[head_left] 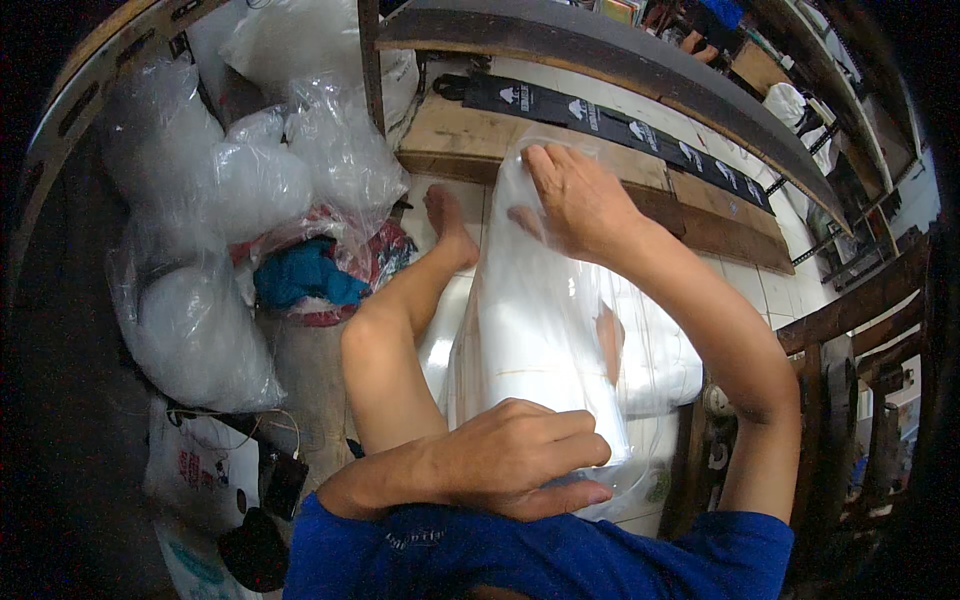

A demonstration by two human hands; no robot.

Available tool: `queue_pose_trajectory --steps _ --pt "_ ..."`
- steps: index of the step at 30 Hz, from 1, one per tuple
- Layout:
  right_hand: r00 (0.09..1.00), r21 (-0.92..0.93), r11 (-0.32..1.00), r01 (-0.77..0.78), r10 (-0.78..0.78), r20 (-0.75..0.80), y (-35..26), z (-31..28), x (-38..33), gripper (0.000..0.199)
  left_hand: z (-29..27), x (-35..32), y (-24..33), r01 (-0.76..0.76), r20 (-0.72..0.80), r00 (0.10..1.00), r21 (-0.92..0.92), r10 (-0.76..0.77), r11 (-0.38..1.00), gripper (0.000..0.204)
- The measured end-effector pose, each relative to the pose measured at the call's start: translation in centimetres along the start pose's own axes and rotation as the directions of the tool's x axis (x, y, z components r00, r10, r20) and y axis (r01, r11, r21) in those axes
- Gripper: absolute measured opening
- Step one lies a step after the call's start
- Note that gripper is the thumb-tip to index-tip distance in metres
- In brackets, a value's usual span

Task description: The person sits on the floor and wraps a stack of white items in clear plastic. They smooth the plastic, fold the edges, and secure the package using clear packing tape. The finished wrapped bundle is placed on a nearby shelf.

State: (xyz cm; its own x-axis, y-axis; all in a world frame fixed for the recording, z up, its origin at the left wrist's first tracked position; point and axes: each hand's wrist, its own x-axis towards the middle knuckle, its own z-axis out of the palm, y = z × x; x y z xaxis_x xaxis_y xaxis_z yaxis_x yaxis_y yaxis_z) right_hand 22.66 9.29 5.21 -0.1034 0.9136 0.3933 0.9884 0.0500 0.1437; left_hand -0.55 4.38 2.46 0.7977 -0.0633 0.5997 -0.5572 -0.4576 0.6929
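Your clear plastic bag (508, 265) is lying lengthwise between your hands, its white contents (540, 372) showing through. Your right hand (575, 200) is curving over its far end, thumb and fingers parted, film lying against them; I cannot tell whether they are gripping it. Your left hand (520, 455) is bending over the near end, fingers curled, thumb slightly apart; its hold is hidden. Stuffed clear bags (215, 320) are sitting at left, beside blue cloth (308, 275).
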Motion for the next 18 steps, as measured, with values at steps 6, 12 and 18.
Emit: queue_pose_trajectory --steps 6,12,18 --pt "0.967 -0.141 0.980 -0.144 0.170 0.192 1.7 1.2 -0.7 0.046 -6.6 4.3 -2.9 0.358 -0.534 0.828 0.270 -0.170 0.894 0.044" --pt "0.936 -0.033 0.982 -0.187 0.188 0.297 3.8 2.2 -0.6 0.044 -12.6 11.0 -14.0 0.602 -0.421 0.785 0.346 -0.454 0.720 0.052" --pt "0.969 -0.051 0.992 -0.120 0.128 0.213 6.0 5.9 -1.1 0.028 -12.9 13.4 -18.0 0.613 -0.296 0.786 0.266 -0.542 0.744 0.034"
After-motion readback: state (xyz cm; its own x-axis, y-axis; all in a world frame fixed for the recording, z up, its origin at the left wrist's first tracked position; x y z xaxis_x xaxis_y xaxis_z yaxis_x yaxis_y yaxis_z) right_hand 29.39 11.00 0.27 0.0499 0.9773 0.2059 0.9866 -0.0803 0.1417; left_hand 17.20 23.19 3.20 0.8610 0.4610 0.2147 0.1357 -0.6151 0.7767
